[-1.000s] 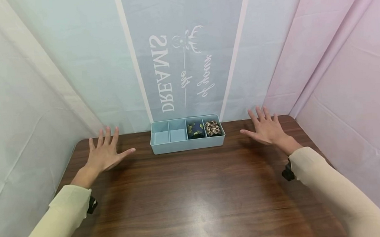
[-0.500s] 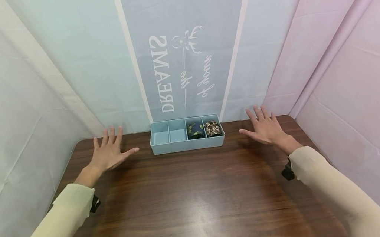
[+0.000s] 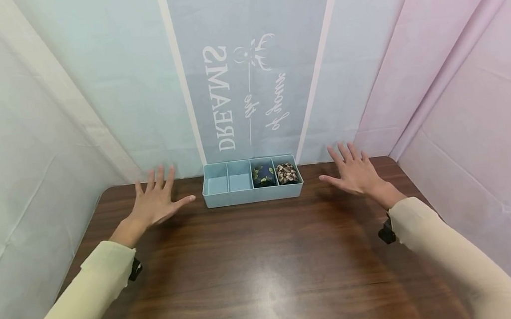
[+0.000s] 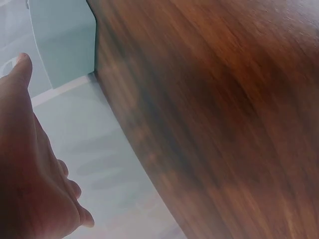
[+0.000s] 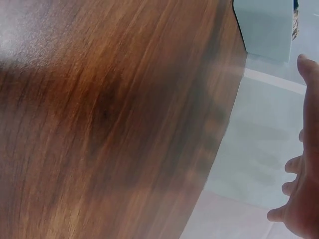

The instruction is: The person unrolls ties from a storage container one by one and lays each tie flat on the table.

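Observation:
A pale blue divided box (image 3: 253,195) stands at the far edge of the table, with four compartments in a row, so several in all. The two left compartments hold nothing. A dark blue rolled cloth with a yellow-green leaf print (image 3: 263,176) sits in the third. Beside it, in the right end compartment, is a brown and cream patterned rolled cloth (image 3: 286,173). My left hand (image 3: 153,202) hovers left of the box, fingers spread, thumb pointing at it. To the box's right, my right hand (image 3: 355,174) is spread likewise. Both hands hold nothing and are apart from the box.
The dark wood table (image 3: 263,259) spreads out in front. A printed cloth backdrop (image 3: 259,89) hangs right behind the box. White cloth walls close off the left and right sides. Each wrist wears a small black device.
My left hand has moved right, nearer the box, fingers still spread. My right hand has shifted slightly left. The box and the rolled cloths stay in place.

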A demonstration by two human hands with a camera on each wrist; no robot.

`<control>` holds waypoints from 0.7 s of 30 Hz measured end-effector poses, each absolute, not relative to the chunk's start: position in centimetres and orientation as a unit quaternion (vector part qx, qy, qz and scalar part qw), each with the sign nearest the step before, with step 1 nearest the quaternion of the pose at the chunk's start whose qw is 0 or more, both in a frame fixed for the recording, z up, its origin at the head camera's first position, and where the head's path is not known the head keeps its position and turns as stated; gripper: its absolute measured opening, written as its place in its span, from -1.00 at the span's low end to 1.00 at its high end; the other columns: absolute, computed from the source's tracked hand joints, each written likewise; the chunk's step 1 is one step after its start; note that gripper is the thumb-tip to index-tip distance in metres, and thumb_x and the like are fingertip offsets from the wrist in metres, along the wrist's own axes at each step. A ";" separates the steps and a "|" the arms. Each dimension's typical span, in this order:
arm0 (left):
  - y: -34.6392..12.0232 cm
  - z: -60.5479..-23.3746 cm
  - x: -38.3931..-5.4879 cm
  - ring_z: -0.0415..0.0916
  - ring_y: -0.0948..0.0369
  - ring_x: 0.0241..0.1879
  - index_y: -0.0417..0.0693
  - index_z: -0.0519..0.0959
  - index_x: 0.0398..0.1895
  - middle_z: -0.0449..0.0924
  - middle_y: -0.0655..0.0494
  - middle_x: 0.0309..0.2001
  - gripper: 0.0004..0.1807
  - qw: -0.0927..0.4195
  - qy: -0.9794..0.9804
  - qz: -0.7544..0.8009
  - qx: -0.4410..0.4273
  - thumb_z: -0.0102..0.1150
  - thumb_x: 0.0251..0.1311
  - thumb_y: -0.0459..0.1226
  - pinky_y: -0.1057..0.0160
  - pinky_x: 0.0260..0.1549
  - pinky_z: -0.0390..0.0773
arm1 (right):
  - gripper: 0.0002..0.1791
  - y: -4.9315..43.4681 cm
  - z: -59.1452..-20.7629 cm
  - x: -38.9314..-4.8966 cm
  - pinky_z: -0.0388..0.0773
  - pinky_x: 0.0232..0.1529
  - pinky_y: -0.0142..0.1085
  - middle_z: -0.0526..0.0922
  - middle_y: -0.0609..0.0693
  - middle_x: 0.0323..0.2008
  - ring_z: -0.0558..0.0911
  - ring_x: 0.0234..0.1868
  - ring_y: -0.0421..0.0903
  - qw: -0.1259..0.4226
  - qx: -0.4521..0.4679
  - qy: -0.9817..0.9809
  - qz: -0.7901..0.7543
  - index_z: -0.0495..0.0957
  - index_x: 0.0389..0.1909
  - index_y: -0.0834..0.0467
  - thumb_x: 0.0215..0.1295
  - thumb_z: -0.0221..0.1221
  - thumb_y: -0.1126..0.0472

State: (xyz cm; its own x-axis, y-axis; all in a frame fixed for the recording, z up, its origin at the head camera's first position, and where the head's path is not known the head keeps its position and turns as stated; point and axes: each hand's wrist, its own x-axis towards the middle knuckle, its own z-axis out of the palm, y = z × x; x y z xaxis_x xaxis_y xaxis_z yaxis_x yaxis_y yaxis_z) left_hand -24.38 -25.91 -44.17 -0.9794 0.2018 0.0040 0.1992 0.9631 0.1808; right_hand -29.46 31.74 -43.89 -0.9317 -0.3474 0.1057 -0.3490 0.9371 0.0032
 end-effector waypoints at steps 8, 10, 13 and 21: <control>-24.6 -44.0 -24.6 -0.41 -0.38 0.66 -0.04 -0.38 0.75 -0.43 -0.31 0.71 0.28 0.003 0.990 0.082 0.115 -0.16 0.33 0.55 -0.65 0.40 -0.36 | 0.14 30.7 -43.3 -29.5 0.03 0.46 0.51 0.02 0.37 0.66 0.01 0.64 0.45 0.063 0.191 -0.980 0.011 -0.02 0.73 0.12 0.42 0.03 -0.54; -24.3 -44.0 -24.7 -0.42 -0.35 0.66 -0.03 -0.38 0.75 -0.44 -0.29 0.71 0.28 0.005 0.990 0.081 0.117 -0.17 0.33 0.56 -0.63 0.41 -0.37 | 0.14 30.4 -43.1 -29.5 0.03 0.47 0.49 0.02 0.36 0.66 0.01 0.64 0.43 0.063 0.194 -0.979 0.016 -0.01 0.73 0.11 0.41 0.04 -0.54; -23.8 -43.9 -24.8 -0.44 -0.32 0.67 -0.04 -0.38 0.75 -0.44 -0.28 0.71 0.27 0.008 0.989 0.084 0.122 -0.16 0.33 0.55 -0.61 0.42 -0.40 | 0.13 30.0 -42.8 -29.6 0.03 0.48 0.47 0.01 0.34 0.67 0.01 0.64 0.42 0.063 0.200 -0.977 0.023 0.00 0.73 0.11 0.41 0.05 -0.53; -22.4 -44.1 -25.0 -0.44 -0.27 0.69 -0.04 -0.35 0.76 -0.42 -0.26 0.72 0.26 0.007 0.988 0.081 0.133 -0.15 0.35 0.54 -0.55 0.47 -0.43 | 0.12 28.8 -42.4 -29.6 0.06 0.50 0.43 0.02 0.31 0.67 0.01 0.66 0.39 0.051 0.214 -0.975 0.021 0.00 0.73 0.11 0.41 0.08 -0.50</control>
State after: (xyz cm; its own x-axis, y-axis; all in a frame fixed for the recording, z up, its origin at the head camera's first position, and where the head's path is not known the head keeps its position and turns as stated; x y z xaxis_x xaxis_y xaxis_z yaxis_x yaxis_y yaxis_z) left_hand -24.96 -22.43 -44.06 -0.9647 0.2631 0.0082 0.2609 0.9516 0.1623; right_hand -29.60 28.80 -42.39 -0.9034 -0.4148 0.1092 -0.4191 0.9077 -0.0191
